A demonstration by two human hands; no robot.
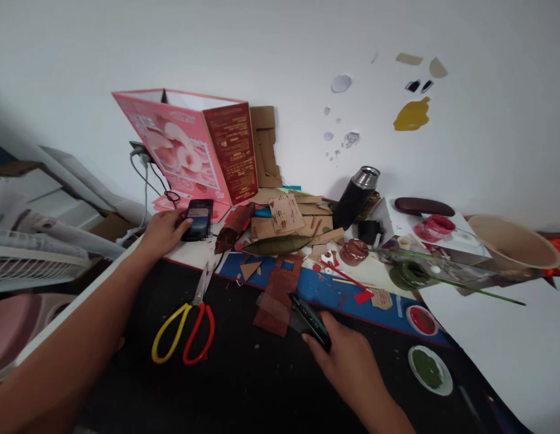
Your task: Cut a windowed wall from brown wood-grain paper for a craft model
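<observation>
My left hand [164, 234] is at the left edge of a black smartphone [198, 220], its thumb over the lit screen and its fingers curled at the side. My right hand [345, 346] is closed around a slim dark green and black tool [312, 322], shaped like a stapler. The tool's far end lies over a clear plastic strip [275, 306] and beside a brown painted cardboard piece [284, 280] with a small rectangular cut-out. Scissors [199, 295] with one yellow and one red handle lie slightly open between my hands.
Behind are a pink box [184, 144], cardboard scraps [286, 214], a green painted leaf shape [277, 245] and a black flask [355, 196]. To the right stand paint jars [353, 252], a brush [478, 289], paint lids [430, 369] and a beige bowl [515, 241]. A white fan [31, 253] is at left.
</observation>
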